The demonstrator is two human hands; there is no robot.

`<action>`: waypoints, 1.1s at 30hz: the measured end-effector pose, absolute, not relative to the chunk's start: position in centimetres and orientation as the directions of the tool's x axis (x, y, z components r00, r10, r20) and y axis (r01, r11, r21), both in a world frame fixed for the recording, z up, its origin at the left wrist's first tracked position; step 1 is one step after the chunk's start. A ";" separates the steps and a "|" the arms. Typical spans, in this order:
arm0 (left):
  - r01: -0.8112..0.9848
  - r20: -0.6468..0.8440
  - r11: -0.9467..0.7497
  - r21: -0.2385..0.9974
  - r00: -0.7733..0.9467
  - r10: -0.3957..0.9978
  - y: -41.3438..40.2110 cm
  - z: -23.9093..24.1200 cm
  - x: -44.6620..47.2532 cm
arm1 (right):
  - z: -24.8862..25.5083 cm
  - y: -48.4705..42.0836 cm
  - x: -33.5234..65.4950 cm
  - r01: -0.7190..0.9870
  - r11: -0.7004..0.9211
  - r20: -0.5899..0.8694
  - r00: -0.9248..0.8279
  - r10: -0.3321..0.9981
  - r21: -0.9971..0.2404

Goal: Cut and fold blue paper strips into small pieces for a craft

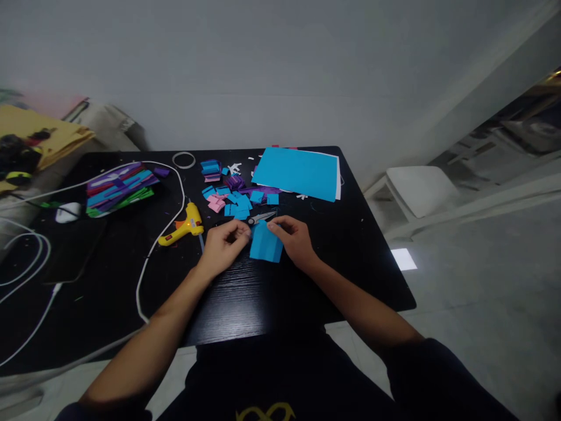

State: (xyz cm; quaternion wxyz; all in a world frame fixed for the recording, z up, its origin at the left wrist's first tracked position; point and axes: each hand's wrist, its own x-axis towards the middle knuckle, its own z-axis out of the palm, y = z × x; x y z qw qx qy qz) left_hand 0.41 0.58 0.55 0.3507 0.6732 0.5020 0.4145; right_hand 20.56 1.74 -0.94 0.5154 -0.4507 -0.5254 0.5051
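Both hands meet over a folded piece of blue paper (265,245) in the middle of the black table (263,292). My left hand (224,244) pinches its upper left edge, fingers closed. My right hand (293,237) grips its upper right corner, fingers curled. Small scissors (262,217) lie just behind the paper, between the two hands. A pile of small blue, pink and purple paper squares (232,199) is scattered beyond the scissors.
A yellow glue gun (184,227) with a white cord (175,193) lies to the left. A large blue sheet (298,172) rests at the back right. A stack of coloured paper strips (117,187) and a tape ring (183,159) sit at the back left. White chair (421,187) stands right.
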 end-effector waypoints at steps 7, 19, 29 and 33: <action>0.321 0.149 -0.190 0.928 0.146 0.978 0.7 0.2 0.6 | -1.5 1.8 20.4 -0.046 0.024 0.028 -0.087 0.996 -0.999; 0.317 0.139 -0.161 0.935 0.091 0.986 0.6 -0.1 0.9 | -1.9 2.3 20.7 -0.065 -0.054 -0.043 -0.157 0.987 -0.996; 0.341 0.143 -0.178 0.923 0.127 0.982 0.4 0.1 1.2 | -2.1 1.7 20.1 -0.060 0.019 0.029 -0.180 0.983 -0.998; 0.294 0.144 -0.170 0.941 0.109 0.984 0.5 0.2 1.2 | -2.1 1.8 20.2 -0.056 0.008 0.019 -0.192 0.981 -0.998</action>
